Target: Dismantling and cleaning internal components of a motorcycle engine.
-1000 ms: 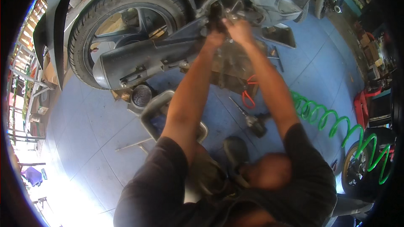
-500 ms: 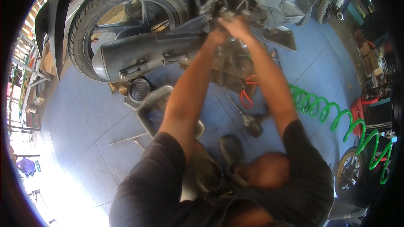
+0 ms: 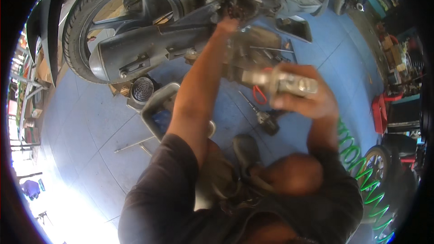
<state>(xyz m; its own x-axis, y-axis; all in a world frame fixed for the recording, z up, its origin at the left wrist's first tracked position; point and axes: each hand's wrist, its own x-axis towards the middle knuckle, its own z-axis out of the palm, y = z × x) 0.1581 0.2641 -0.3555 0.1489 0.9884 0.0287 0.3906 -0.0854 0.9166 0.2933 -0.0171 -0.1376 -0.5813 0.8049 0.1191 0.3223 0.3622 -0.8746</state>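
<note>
My right hand (image 3: 312, 99) is raised over the floor, with fingers and thumb closed around a silvery metal part (image 3: 289, 83). Motion blurs the part, so its exact kind is unclear. Further off, my left hand (image 3: 227, 25) reaches against the opened engine (image 3: 239, 2) of a motorcycle; its fingers are hidden among the dark parts there. A dark exhaust muffler (image 3: 135, 52) runs left from beside that hand, in front of the wheel (image 3: 74, 40). Below the engine lies a brown sheet (image 3: 262, 38) with tools on it.
A metal pan (image 3: 148, 119) and a round black ribbed part (image 3: 143, 89) are left of my left arm. A power tool with a long shaft (image 3: 266, 122) lies near my foot, by a red-handled tool (image 3: 259, 95). A tray (image 3: 308, 29) stands far right; a green coiled hose (image 3: 370, 190) hangs at right.
My right hand has come away from the engine, back toward me and to the right, carrying the metal part. My left hand stays at the engine. The green hose appears lower in view.
</note>
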